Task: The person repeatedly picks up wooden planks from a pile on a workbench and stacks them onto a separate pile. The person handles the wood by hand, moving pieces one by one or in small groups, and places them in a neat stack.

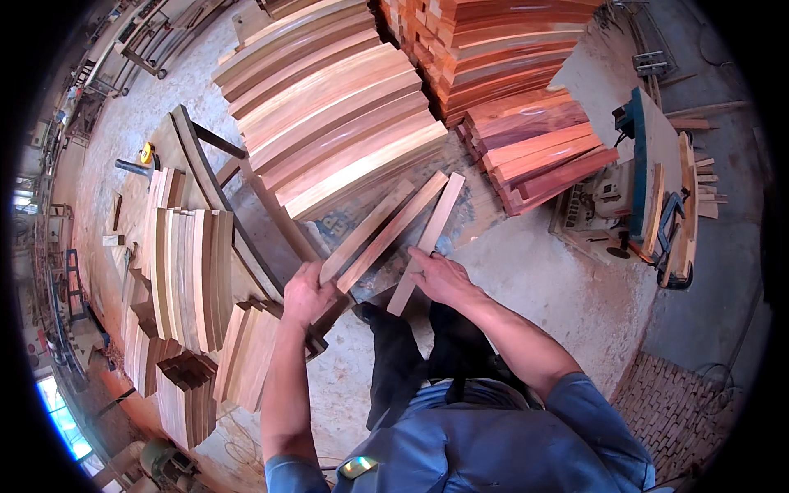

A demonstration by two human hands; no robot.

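Note:
Three narrow wooden strips lie slanted in front of me, their far ends fanned toward the stacks. My left hand (308,293) is closed at the near end of the left strip (366,230). Against its fingertips is the near end of the reddish-streaked middle strip (394,230); whether the hand grips that one too is partly hidden. My right hand (444,279) pinches the pale right strip (430,238) below its middle, and that strip's near end sticks out toward my legs.
Long pale boards (337,107) are piled ahead, beside a tall stack of reddish boards (509,49) and a lower reddish pile (534,148). At left, bundles of short boards (193,271) stand by a dark-edged table (197,156). A teal-edged machine (641,164) is at right.

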